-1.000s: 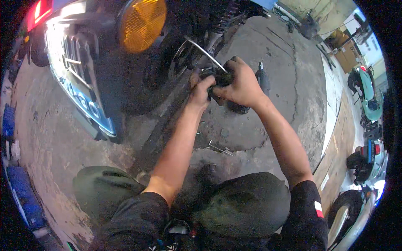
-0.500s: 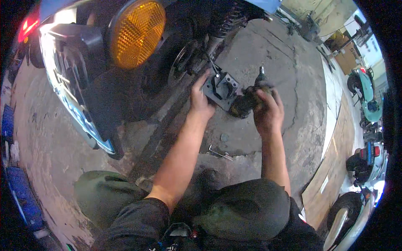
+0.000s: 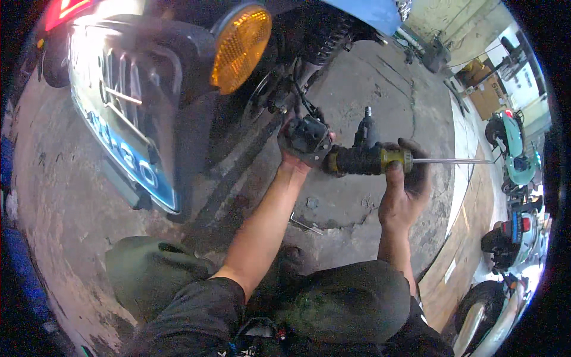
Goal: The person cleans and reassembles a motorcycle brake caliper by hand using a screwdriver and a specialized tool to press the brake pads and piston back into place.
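My left hand (image 3: 291, 156) holds a dark metal brake caliper (image 3: 308, 138) from beneath, its fingers mostly hidden behind the part. A black hose (image 3: 300, 92) runs up from the caliper toward the vehicle. My right hand (image 3: 405, 190) is closed around the yellow handle of a screwdriver (image 3: 452, 160), whose long bare shaft points right. Left of that hand, a dark power driver (image 3: 364, 137) is over the floor with its metal nose pointing away from me. Where the screwdriver handle ends and the driver begins is hard to tell.
A vehicle's clear lamp (image 3: 134, 113) and an orange reflector (image 3: 242, 47) loom at the upper left. Beyond the caliper stands a shock absorber spring (image 3: 327, 44). A hex key (image 3: 306, 225) lies on the concrete floor. Scooters (image 3: 517, 152) and a cardboard sheet (image 3: 452, 262) line the right.
My right hand has shifted right and down, and the screwdriver's shaft now shows in it. The caliper has turned in my left hand. The lamp and reflector sit further right in view.
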A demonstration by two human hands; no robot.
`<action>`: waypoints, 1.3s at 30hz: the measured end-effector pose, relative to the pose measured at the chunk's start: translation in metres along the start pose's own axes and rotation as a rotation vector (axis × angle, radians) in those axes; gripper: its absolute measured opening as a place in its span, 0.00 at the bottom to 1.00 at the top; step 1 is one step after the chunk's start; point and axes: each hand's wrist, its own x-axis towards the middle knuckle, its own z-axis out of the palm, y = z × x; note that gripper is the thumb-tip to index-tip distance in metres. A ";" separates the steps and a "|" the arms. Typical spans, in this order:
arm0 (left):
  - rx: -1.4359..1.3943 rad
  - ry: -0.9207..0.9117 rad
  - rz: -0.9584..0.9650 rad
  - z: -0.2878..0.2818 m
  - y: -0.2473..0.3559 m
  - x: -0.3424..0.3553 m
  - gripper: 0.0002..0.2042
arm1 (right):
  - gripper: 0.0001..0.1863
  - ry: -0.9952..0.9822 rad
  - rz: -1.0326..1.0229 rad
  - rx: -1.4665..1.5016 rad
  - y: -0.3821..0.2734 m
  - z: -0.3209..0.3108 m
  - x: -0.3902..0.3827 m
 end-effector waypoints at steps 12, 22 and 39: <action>0.895 0.679 0.356 0.007 -0.011 0.017 0.16 | 0.12 0.189 -0.464 -0.442 0.009 0.013 0.038; 1.017 0.621 0.351 0.010 0.000 -0.005 0.21 | 0.09 0.407 -0.379 -0.066 0.027 0.017 0.054; 0.886 0.535 0.325 0.028 -0.011 0.000 0.23 | 0.06 0.199 -0.093 -0.256 0.036 0.009 0.064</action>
